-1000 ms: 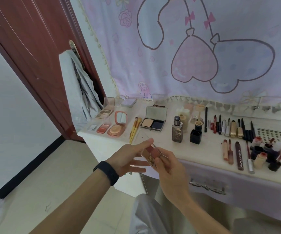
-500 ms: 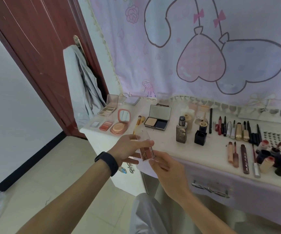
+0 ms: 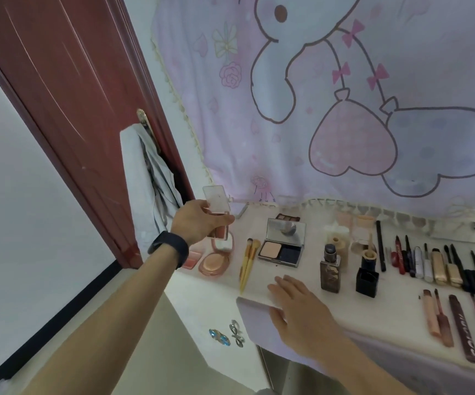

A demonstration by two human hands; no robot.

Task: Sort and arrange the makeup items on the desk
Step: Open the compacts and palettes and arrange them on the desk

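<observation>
My left hand [image 3: 199,222] reached far out to the left end of the worktop [image 3: 293,280], arm nearly straight, its grip closed around a small blush compact [image 3: 218,216] with its clear lid standing open. The compact hung just above the round pink compact [image 3: 216,259], and my hand hid whether the two touched. My right hand [image 3: 299,309] lay flat and open on the near edge of the worktop, fingers spread, with nothing in its grip, just near of the gold brushes [image 3: 247,263] and the open powder palette [image 3: 283,242]. The lipsticks and pencils at the far right were cut off by the frame edge.
</observation>
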